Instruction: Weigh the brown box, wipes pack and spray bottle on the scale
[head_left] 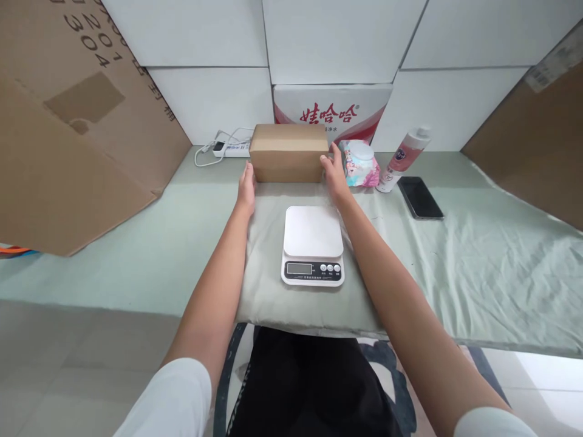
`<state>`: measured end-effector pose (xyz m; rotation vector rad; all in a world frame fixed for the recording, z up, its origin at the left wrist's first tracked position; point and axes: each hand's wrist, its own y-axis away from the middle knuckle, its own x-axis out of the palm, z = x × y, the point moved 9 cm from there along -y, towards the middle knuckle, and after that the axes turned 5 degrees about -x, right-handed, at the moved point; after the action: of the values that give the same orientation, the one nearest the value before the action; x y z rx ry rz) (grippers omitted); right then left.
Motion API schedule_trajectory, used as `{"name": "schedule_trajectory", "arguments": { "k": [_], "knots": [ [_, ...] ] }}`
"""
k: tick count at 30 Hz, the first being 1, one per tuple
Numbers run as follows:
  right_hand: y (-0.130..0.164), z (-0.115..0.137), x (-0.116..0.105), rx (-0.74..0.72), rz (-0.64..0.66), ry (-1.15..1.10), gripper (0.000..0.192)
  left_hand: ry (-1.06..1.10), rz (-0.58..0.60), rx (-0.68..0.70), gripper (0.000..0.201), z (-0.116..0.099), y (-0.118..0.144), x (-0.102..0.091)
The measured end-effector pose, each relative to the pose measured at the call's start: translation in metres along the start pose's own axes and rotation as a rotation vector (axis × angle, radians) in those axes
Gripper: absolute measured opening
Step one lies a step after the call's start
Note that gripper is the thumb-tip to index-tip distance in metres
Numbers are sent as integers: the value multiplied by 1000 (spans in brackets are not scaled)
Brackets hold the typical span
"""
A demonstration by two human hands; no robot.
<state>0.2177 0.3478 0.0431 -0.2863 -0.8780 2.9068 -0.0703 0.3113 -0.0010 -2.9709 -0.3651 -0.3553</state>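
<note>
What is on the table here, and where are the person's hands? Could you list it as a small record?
left hand: open, against the left end of the cardboard box
right hand: open, against the box's right end
in front of box: white kitchen scale on a grey pad, nothing on it
right of box: wet wipes pack, tilted bottle, black phone
behind box: power strip

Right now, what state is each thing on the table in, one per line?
Cardboard box: closed, flat on the table, one hand at each end.
Left hand: open, at the box's left end.
Right hand: open, against the box's right end.
Kitchen scale: platform bare, display dark.
Phone: screen dark, lying flat.
Wipes pack: lid shut.
Bottle: capped, upright.
Power strip: its cord loosely coiled.
</note>
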Motion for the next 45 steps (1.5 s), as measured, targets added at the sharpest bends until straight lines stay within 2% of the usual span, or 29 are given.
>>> {"name": "schedule_trajectory", "arguments": {
  "k": [3, 6, 10, 14, 20, 28, 31, 36, 41, 43, 45],
  "knots": [
    [-6, 3, -18, 74, -34, -43, 83, -5, -57, 4, 78, -2, 4, -12],
    [-12, 12, -45, 81, -92, -33, 79, 6, -47, 22, 78, -7, 9, -15],
    [-10, 31, -75, -5, -148, 89, 68, -4, -53, 2, 77, -12, 14, -13],
    [-3, 46, -89, -58, -152, 274, 58, -58, -71, -16, 78, -15, 18, -11],
    [-6, 33, -89, -25, -80, 779, 66, -96, -65, 34, 77, -19, 22, -11],
    [10, 17, -87, 196, -73, 1082, 88, -115, -67, 123, 81, -23, 24, -10],
    [13, 12, -86, 272, -78, 1120, 90, -115, -67, 132, 79, -22, 24, -10],
    [13, 9, -88, 309, -154, 1096, 91, -111, -76, 137, 77, -23, 25, -10],
    [17, 16, -87, 378, -133, 1068, 91, -107, -76, 140, 79, -26, 28, -9],
    [18, 19, -89, 391, -150, 1011, 91, -102, -79, 144, 80, -28, 29, -8],
    [17, 17, -95, 392, -218, 853, 89, -92, -90, 140, 77, -29, 30, -8]
  ]
}}
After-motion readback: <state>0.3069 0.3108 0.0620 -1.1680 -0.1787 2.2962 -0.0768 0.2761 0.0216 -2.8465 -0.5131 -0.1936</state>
